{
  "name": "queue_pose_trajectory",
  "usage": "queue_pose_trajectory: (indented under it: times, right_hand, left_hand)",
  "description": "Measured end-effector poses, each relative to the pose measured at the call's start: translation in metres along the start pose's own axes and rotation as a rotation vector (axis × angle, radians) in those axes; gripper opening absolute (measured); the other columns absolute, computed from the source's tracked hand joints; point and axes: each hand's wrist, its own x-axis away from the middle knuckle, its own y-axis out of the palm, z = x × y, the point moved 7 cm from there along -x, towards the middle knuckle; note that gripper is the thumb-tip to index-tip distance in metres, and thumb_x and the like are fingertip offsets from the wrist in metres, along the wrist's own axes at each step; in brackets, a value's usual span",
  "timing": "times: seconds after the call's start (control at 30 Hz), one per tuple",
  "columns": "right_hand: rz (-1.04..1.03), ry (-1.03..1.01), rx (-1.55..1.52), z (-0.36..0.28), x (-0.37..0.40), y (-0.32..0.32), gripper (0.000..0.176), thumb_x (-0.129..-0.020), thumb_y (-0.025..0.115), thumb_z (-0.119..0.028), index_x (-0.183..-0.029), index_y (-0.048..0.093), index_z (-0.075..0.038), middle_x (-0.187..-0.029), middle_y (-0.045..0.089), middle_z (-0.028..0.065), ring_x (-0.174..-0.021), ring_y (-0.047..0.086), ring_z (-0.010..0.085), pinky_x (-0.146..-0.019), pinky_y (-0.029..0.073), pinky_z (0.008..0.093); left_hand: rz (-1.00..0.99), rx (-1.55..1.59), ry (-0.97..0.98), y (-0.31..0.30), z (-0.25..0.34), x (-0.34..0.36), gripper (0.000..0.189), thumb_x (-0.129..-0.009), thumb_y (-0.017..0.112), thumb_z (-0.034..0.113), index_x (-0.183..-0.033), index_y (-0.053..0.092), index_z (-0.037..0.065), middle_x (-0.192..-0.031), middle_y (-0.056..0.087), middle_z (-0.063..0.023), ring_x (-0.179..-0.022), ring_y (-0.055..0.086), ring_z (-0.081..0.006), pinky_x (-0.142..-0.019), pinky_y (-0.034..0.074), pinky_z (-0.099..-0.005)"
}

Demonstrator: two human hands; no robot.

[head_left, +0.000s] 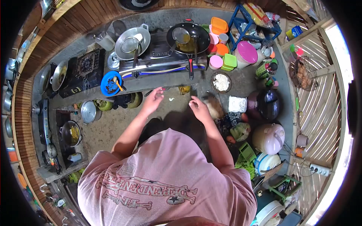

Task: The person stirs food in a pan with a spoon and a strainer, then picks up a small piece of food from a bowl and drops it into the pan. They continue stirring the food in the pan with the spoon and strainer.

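Note:
My left hand (pixel 154 101) hovers in front of the counter edge with its fingers apart and nothing visible in it. A thin dark utensil (pixel 149 92) lies close to its fingertips; I cannot make out whether they touch. My right hand (pixel 200 109) is raised to the right, fingers loosely bent and apart, seemingly holding nothing. Between and beyond the hands is a small glass of yellowish content (pixel 184 89). A plate of white crumbly food (pixel 221 82) sits beyond my right hand. Left of my left hand, a blue bowl (pixel 111 83) holds dark food and an orange-handled utensil.
On the stove (pixel 162 66) stand a black frying pan (pixel 203 37) with a strainer and a metal wok (pixel 145 37). Colourful plastic containers (pixel 229 62) crowd the right side. A foil-like silver block (pixel 237 104) and a dark pot (pixel 268 105) are farther right. A lidded pot (pixel 89 112) stands lower left.

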Motion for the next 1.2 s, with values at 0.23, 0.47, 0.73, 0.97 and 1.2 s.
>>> queue_pose_trajectory:
  times: [0.23,0.47,0.73,0.97,1.2]
  right_hand:
    - [0.328,-0.130,0.076,-0.027,-0.113,-0.053,0.030,-0.092,0.069,-0.020,-0.113,0.066,0.001,-0.107,0.072,0.0181,-0.099,0.070,0.0311,-0.088,0.054,0.0395]
    - [0.427,-0.076,0.475,-0.040,-0.219,-0.064,0.031,-0.085,0.076,-0.021,-0.102,0.063,0.001,-0.096,0.071,0.0210,-0.095,0.069,0.0388,-0.082,0.055,0.0463]
    - [0.345,0.097,0.582,-0.015,-0.277,-0.046,0.040,-0.084,0.075,-0.020,-0.114,0.053,-0.006,-0.109,0.067,0.0219,-0.096,0.067,0.0424,-0.081,0.053,0.0519]
    - [0.430,0.084,0.682,0.002,-0.290,-0.045,0.044,-0.086,0.050,-0.004,-0.129,0.049,-0.001,-0.119,0.059,0.0287,-0.099,0.065,0.0451,-0.083,0.054,0.0520]
    - [0.347,0.088,0.822,-0.050,-0.239,-0.059,0.053,-0.086,0.050,-0.007,-0.138,0.049,-0.001,-0.123,0.059,0.0281,-0.099,0.066,0.0460,-0.081,0.055,0.0528]
  left_hand:
    - [0.076,0.186,0.046,-0.025,0.006,-0.102,0.051,-0.095,0.062,0.013,-0.143,0.047,0.005,-0.117,0.065,-0.0080,-0.091,0.066,-0.0134,-0.082,0.052,-0.0291]
    - [0.002,0.480,-0.329,-0.024,-0.003,-0.214,0.038,-0.102,0.053,0.024,-0.134,0.038,0.011,-0.117,0.066,-0.0092,-0.097,0.068,-0.0195,-0.081,0.054,-0.0359]
    - [-0.176,0.571,-0.446,0.000,-0.004,-0.272,0.040,-0.099,0.065,0.034,-0.118,0.038,0.011,-0.104,0.069,-0.0123,-0.089,0.071,-0.0223,-0.073,0.058,-0.0346]
    - [-0.301,0.471,-0.421,0.001,-0.028,-0.297,0.024,-0.101,0.057,0.021,-0.118,0.048,0.008,-0.080,0.059,-0.0024,-0.065,0.059,-0.0104,-0.062,0.055,-0.0265]
    - [-0.451,0.636,-0.528,-0.036,-0.003,-0.272,0.016,-0.097,0.052,0.013,-0.113,0.055,0.014,-0.085,0.062,0.0008,-0.072,0.062,-0.0112,-0.071,0.056,-0.0299]
